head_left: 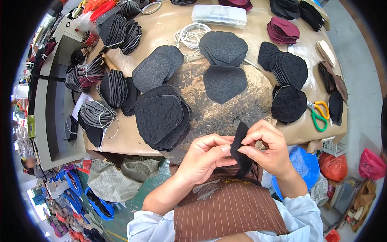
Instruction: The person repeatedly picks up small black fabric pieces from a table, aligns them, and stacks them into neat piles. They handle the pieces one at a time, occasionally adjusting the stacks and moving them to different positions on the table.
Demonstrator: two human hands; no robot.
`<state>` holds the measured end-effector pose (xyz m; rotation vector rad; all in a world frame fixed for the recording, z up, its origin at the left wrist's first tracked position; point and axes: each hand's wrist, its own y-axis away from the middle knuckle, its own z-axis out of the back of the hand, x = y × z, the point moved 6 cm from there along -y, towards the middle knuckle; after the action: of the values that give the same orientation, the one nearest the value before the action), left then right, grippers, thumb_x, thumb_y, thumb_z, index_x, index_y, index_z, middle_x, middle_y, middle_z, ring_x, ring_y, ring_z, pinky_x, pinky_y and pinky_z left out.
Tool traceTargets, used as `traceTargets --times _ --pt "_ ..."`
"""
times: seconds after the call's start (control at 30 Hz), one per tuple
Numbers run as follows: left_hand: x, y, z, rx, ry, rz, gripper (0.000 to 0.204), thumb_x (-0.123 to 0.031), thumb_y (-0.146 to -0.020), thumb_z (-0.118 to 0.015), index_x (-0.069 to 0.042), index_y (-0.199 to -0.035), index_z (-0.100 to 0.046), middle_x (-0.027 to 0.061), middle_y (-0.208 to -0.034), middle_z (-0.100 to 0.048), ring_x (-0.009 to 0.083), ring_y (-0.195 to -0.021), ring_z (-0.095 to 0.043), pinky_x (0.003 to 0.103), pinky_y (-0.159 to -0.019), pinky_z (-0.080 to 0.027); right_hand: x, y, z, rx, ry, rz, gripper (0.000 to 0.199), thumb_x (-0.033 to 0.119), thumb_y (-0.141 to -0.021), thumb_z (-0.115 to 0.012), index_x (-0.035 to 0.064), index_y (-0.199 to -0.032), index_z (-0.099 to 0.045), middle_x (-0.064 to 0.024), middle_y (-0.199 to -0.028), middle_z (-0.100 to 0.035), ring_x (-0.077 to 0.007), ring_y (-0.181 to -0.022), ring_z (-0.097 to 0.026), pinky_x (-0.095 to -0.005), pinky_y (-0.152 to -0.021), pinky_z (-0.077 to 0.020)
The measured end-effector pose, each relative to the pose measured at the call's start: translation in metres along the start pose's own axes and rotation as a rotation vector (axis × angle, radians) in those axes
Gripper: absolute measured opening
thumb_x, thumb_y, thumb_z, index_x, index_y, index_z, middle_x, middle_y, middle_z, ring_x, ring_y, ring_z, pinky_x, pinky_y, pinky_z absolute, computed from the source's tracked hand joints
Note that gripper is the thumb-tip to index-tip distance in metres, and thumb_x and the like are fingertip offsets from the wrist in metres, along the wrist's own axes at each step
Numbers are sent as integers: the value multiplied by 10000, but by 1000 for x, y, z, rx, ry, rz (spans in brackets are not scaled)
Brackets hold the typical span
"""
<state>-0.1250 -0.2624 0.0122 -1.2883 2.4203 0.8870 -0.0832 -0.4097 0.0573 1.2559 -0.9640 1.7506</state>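
Note:
Between my two hands a black fabric piece [241, 149] is held on edge at the table's near side, bent along its length. My left hand [207, 155] pinches it from the left with thumb and fingers. On the other side my right hand [266, 144] grips its upper part between thumb and forefinger. Just beyond, a single dark grey felt piece [224, 84] lies flat on a worn round board [258, 97]. Behind that is a stack of similar grey pieces [223, 47]. Left of my hands sits a pile of black quilted pieces [159, 115].
Grey oval pieces [156, 68] lie back left, beside tied fabric bundles [113, 88]. White cord [193, 36] coils near a clear plastic box [219, 17]. Black stacks [288, 70], a maroon stack [283, 30] and scissors [319, 115] are at right. A blue basin [300, 169] stands below the edge.

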Motion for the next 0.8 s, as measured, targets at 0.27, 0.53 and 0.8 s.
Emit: traceTargets --times 0.27,0.53,0.8 --pt "4 -2 -2 -43 -189 -73 87 -24 -877 -607 15 -943 -648 120 -1142 -570 179 -1010 -614 322 -841 -568 3 2 4 44 28 -24 190 37 -753 -759 -2 -897 -641 -78 -879 -590 -117 -712 -591 -237 -617 -492" --pt "-10 4 -18 -155 -816 -482 66 17 -827 -646 14 -893 -641 114 -1093 -558 147 -934 -609 272 -776 -557 -14 7 -5 -2 -340 -242 140 38 -821 -699 -21 -871 -582 -63 -882 -586 -103 -807 -610 -248 -693 -535" --pt "-25 17 13 -191 65 -329 41 -78 -982 -435 -99 -991 -469 68 -1005 -624 164 -926 -650 442 -893 -535 -41 19 -9 -60 -677 -558 108 67 -951 -514 16 -1039 -479 -106 -874 -640 -141 -761 -664 -260 -634 -564"
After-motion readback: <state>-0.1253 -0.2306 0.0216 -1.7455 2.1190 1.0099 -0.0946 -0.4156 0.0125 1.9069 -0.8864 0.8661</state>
